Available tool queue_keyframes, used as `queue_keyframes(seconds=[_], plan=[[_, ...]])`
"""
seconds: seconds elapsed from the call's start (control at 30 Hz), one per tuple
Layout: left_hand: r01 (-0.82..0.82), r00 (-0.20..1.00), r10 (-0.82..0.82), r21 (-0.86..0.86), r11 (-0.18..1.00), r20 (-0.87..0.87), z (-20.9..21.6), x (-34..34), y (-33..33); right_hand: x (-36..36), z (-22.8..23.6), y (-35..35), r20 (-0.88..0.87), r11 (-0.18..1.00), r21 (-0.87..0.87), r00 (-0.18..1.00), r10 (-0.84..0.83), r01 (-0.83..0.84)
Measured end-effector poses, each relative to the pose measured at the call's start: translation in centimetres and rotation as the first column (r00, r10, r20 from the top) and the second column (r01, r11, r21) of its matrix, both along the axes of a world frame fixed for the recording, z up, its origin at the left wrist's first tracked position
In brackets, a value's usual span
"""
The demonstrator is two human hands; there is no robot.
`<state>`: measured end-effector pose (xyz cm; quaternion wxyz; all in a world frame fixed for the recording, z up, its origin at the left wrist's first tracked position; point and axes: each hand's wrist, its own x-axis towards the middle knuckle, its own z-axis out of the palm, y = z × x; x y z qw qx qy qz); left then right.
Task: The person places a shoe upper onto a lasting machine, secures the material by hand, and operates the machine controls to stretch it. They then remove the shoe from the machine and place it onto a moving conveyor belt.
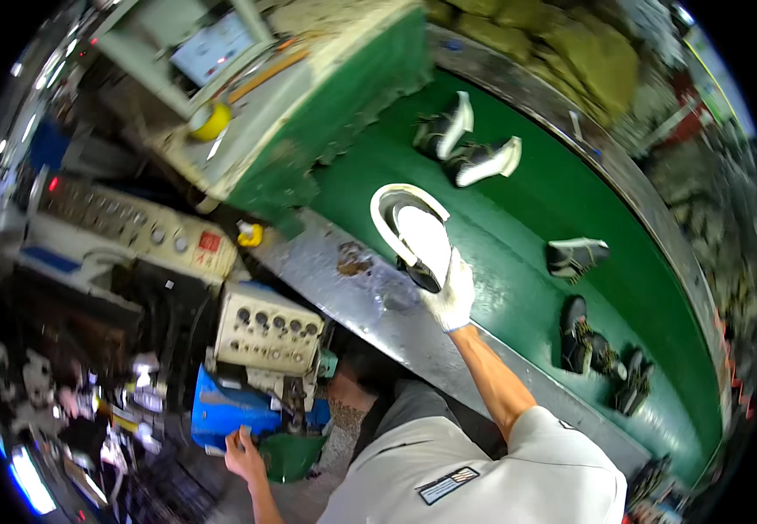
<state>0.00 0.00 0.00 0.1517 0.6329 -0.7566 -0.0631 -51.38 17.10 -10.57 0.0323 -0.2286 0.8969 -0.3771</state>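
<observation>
My right hand (452,295), in a white knit glove, grips a black-and-white shoe (425,239) around its lower side. A pale collar stands up from the shoe as a curved band, and a black part sits close to my fingers. It is held over the seam of a grey metal ledge (378,306) and a green surface (483,236). Down at the left, my bare left hand (243,454) hangs beside a blue machine housing (221,415). Its fingers are loosely bent and apart, with nothing visible in them; whether it touches the housing I cannot tell.
On the green surface lie two shoes (466,148) at the back, another shoe (577,255) to the right, and dark shoes (579,336) nearer me. A control box with knobs (269,327) stands left of the ledge. A green-sided bench (308,131) holds a yellow tape roll (210,120).
</observation>
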Motion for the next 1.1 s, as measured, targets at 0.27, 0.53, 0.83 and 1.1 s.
queue_keyframes(seconds=[0.27, 0.53, 0.83, 1.1], plan=[[-0.198, 0.979, 0.198, 0.012, 0.980, -0.044, 2.9, 0.4, 0.4, 8.0, 12.4, -9.0, -0.008, 0.781, -0.294, 0.819, 0.574, -0.550], [-0.024, 0.342, 0.376, 0.392, 0.920, -0.861, 8.8, -4.1, -3.4, 16.6, 17.0, -14.2, 0.252, 0.488, -0.853, -0.674, 0.694, 0.184], [0.023, -0.053, 0.448, 0.448, 0.894, -0.892, 8.6, 0.2, -6.2, 30.1, 17.4, -21.1, 0.661, 0.732, -0.671, -0.545, 0.516, -0.121], [-0.305, 0.258, 0.376, 0.294, 0.906, -0.890, 7.0, 6.2, -7.6, 40.3, 16.2, -27.1, 0.778, 0.740, -0.595, -0.456, 0.433, -0.313]])
